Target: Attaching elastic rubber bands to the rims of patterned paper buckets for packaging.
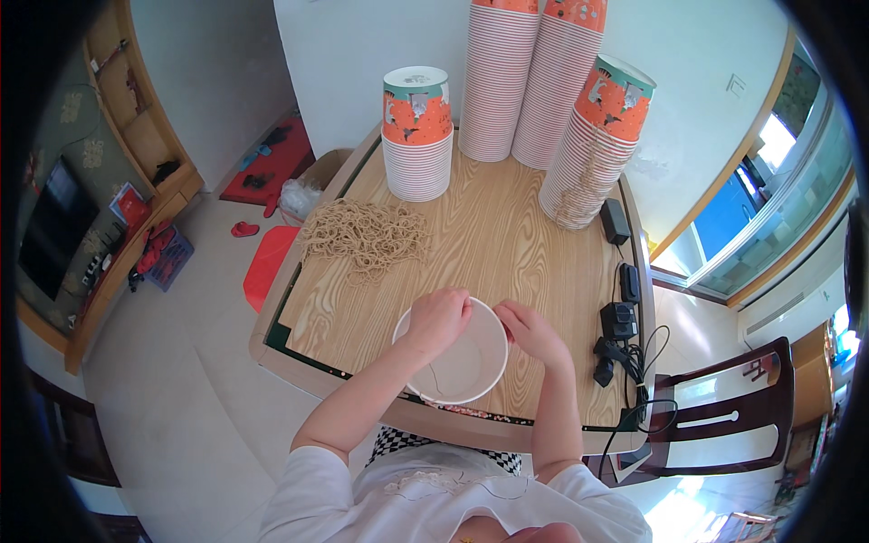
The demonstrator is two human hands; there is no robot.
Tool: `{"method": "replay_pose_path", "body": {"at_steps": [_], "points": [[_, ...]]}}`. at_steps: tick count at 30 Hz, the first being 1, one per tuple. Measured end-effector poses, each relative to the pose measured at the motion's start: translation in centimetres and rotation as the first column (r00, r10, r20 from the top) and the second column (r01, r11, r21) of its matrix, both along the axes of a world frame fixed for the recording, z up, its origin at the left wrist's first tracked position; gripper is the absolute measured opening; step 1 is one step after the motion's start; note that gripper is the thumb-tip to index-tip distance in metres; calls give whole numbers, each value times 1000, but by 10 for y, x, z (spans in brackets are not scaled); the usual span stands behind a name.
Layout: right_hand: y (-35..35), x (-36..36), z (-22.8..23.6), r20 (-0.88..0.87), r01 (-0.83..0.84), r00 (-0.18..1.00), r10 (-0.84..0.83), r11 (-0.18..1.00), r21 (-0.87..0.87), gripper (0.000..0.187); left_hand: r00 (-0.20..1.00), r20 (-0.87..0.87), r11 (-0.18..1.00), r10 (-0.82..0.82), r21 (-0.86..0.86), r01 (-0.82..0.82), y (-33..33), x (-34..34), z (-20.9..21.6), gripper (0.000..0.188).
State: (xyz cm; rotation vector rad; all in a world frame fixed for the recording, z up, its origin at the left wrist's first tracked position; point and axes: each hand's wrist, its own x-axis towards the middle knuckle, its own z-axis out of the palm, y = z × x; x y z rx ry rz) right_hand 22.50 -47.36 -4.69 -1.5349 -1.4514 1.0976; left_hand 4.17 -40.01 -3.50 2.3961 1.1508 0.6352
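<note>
White shirt (362,493) nearest. Bucket (475,366) mouth-up at near edge of table (489,235). Left hand (441,319): fingers curled closed at far rim, contents hidden. Right hand (536,337): grasping rim's right side. Cord heap (364,240) beyond, left; bucket stacks (418,136) at back.

No word, number or sign can be read by me here. On the 4 stacks of paper buckets (417,134) I see only printed pictures. Any marks on the black adapter (619,320) or the wall switch (736,86) are too small.
</note>
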Motion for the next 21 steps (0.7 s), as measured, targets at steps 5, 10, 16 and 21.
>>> {"method": "replay_pose_path", "body": {"at_steps": [5,10,16,21], "points": [[32,3,-17,-292,-44,956,40,999,-6,19,1000,-8,1000,2,-1,-2,0,1,-2,10],[45,7,-28,-403,-139,909,112,989,-40,20,999,9,999,30,10,-30,2,4,-4,13],[46,11,-34,-474,-166,870,135,986,-24,13,1000,2,1000,6,-15,-6,0,3,-1,11],[45,10,-33,-426,-135,898,107,990,-34,10,1000,20,1000,-7,-29,8,-1,1,1,9]]}}
